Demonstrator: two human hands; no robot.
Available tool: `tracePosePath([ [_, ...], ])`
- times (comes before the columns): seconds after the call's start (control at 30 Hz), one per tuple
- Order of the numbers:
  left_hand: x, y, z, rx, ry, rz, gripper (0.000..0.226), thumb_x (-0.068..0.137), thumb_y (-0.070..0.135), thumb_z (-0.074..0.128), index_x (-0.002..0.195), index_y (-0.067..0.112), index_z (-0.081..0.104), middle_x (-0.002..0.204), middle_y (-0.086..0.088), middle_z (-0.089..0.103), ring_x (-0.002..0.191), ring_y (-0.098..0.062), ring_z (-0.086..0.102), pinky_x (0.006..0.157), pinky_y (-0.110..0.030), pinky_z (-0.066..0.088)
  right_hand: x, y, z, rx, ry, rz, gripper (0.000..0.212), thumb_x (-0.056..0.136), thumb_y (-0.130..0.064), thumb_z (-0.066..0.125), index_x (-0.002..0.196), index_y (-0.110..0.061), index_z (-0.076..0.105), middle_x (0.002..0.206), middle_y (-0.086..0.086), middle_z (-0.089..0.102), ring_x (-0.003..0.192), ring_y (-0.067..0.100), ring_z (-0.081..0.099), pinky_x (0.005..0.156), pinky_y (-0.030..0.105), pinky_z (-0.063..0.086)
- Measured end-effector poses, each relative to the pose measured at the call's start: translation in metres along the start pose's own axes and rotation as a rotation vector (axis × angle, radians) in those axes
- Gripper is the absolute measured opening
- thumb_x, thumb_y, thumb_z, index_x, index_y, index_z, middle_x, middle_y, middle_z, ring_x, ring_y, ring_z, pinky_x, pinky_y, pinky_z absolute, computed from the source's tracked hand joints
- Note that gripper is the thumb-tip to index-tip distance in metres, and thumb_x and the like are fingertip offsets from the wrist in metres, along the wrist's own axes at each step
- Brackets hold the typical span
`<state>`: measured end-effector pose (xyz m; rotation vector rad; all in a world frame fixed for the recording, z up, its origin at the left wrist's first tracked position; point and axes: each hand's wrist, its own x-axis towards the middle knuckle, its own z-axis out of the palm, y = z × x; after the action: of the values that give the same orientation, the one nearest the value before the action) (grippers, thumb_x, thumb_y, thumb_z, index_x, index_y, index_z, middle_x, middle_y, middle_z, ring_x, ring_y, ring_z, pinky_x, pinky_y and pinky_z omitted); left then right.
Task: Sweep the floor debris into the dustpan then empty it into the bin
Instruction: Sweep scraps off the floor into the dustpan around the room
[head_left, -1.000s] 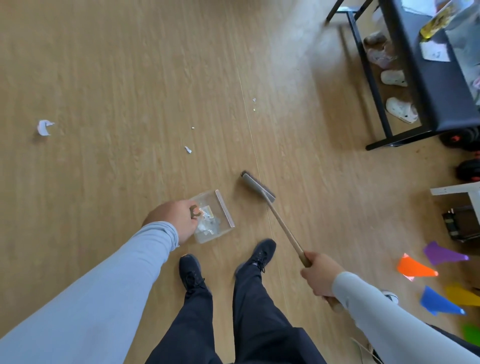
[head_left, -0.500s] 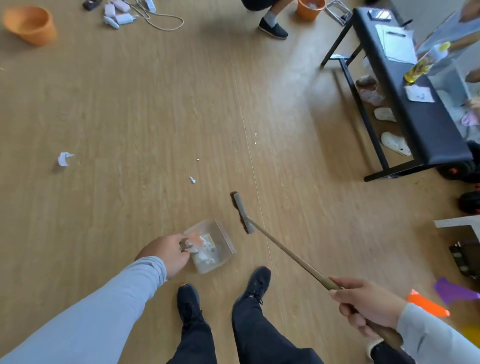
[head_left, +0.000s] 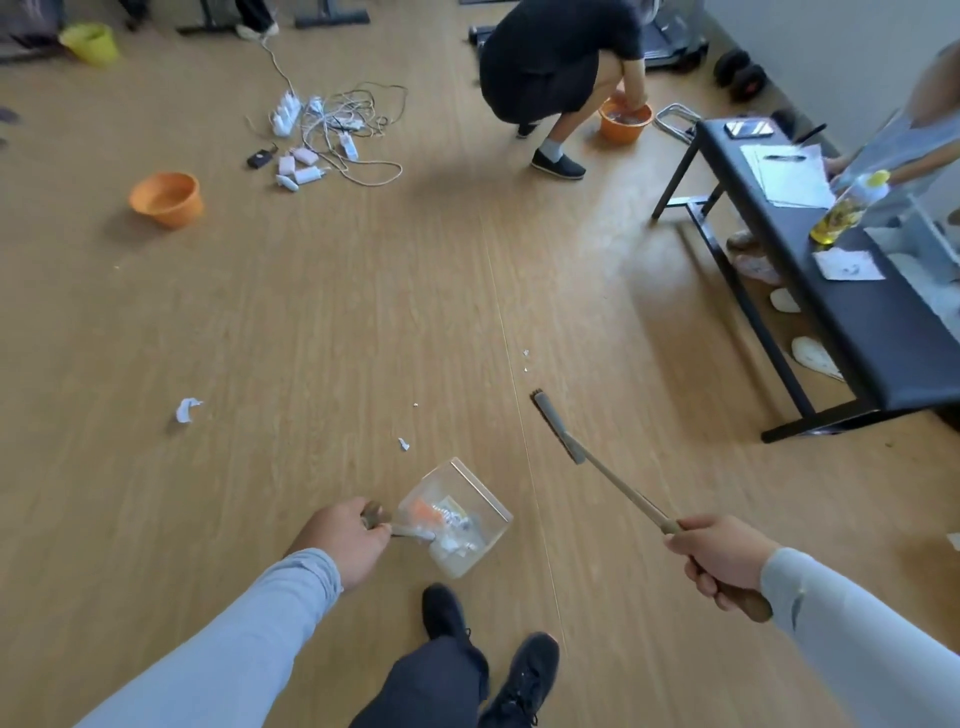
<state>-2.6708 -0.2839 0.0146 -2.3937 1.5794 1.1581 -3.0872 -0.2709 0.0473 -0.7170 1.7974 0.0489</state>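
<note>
My left hand (head_left: 345, 540) grips the short handle of a clear plastic dustpan (head_left: 467, 512) that holds orange and white scraps. My right hand (head_left: 719, 558) grips the wooden handle of a broom; its dark head (head_left: 558, 427) hangs over the floor to the right of the pan, apart from it. A crumpled white paper (head_left: 187, 409) lies at the left. A small white scrap (head_left: 403, 444) sits just beyond the pan, and tiny bits (head_left: 525, 353) lie farther off. An orange bin (head_left: 166, 198) stands far left.
A person (head_left: 556, 67) crouches at the back over another orange bucket (head_left: 625, 122). Tangled cables and chargers (head_left: 332, 135) lie on the floor at the back. A black bench (head_left: 852, 291) with papers and a bottle runs along the right. A yellow-green bucket (head_left: 91, 44) stands far left.
The view has tilted up, revealing the back of the room. The dustpan and my left hand stay in front of my feet. The broom head has swung right, away from the pan.
</note>
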Motion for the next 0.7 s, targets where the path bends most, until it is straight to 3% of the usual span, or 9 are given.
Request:
tracePosePath([
  [0.23,0.051,0.041,0.0,-0.094,0.003,-0.014,0.006,0.093,0.031,0.064,0.087,0.029,0.062,0.079,0.007,0.065,0.07,-0.014,0.062,0.059,-0.027,0.043,0.019,-0.036,-0.024,-0.143,0.083,0.017,0.018,0.096,-0.017,0.053,0.112,-0.02,0.061,0.063,0.007,0.054,0.046,0.016,0.046,0.044,0.024,0.041],
  [0.43,0.087,0.072,-0.003,-0.166,-0.003,-0.036,0.006,0.093,0.031,0.063,0.088,0.028,0.062,0.081,0.005,0.066,0.073,-0.017,0.064,0.07,-0.03,0.054,0.037,-0.071,-0.053,-0.177,0.117,0.043,0.021,0.097,-0.019,0.056,0.118,-0.022,0.059,0.067,0.007,0.059,0.052,0.016,0.05,0.049,0.024,0.046],
  [0.57,0.103,0.091,-0.007,-0.196,-0.014,-0.061,0.011,0.094,0.031,0.062,0.084,0.029,0.061,0.081,0.002,0.067,0.073,-0.019,0.065,0.07,-0.032,0.055,0.058,-0.097,-0.079,-0.053,0.077,0.084,0.02,0.097,-0.018,0.059,0.116,-0.019,0.063,0.07,0.011,0.062,0.057,0.02,0.052,0.055,0.028,0.049],
  [0.7,0.12,0.114,-0.004,-0.229,-0.012,-0.105,0.009,0.094,0.032,0.063,0.088,0.025,0.066,0.079,0.001,0.069,0.071,-0.02,0.067,0.068,-0.032,0.057,0.087,-0.129,-0.112,0.134,0.084,0.171,0.012,0.098,-0.016,0.058,0.106,-0.012,0.064,0.066,0.012,0.056,0.046,0.017,0.047,0.045,0.026,0.043],
])
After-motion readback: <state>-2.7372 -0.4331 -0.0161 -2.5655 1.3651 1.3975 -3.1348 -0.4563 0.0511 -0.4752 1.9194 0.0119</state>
